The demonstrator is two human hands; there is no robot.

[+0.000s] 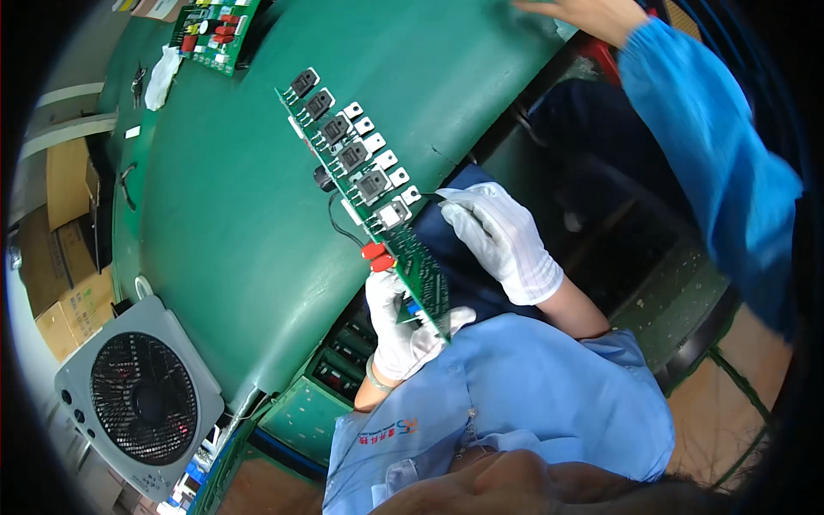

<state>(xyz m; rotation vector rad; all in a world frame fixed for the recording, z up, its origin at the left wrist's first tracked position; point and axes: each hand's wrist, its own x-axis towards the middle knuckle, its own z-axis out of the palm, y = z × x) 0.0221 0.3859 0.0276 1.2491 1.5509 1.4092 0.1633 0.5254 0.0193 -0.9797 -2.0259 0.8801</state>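
A green circuit board [422, 276] is held tilted over the table's near edge. Large black transistors [353, 156] stand out in a row along its upper right side, with smaller metal-tabbed parts [386, 160] beside them. My left hand [399, 342], in a white glove, grips the board's lower end, just below two red components [378, 256]. The gloved right hand [502, 245] is closed in a pinch close to the lowest metal tab. A thin dark tip [436, 194] projects from its fingers toward that tab; its kind is unclear.
On the green table [257, 240] lie another populated board [215, 36], a white cloth-like item [162, 79] and a dark hand tool [128, 186]. A grey fan [146, 399] stands at left. Another person's hand [596, 15] and blue sleeve reach in at upper right.
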